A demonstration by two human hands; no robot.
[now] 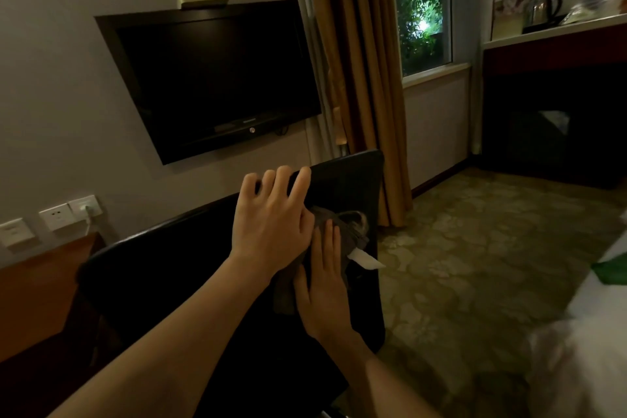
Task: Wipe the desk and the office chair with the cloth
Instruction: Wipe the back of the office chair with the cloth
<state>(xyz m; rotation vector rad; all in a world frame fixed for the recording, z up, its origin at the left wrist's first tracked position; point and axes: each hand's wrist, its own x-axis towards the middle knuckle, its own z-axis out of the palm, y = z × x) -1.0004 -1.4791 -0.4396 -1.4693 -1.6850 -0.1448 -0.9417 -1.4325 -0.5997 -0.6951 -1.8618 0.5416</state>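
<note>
**Cloth may slip**

The left hand [271, 217] is curling fingers over the top edge of the black office chair [349, 176]. Just below that grip, the right hand [324, 285] is pressing flat on the crumpled grey cloth [349, 231], pinching nothing; a hard stroke risks dropping it.

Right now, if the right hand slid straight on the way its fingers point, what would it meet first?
More of the cloth bunched just ahead, then probably the left hand gripping the office chair at its top edge. The right hand points up the backrest; depth is unclear.
</note>
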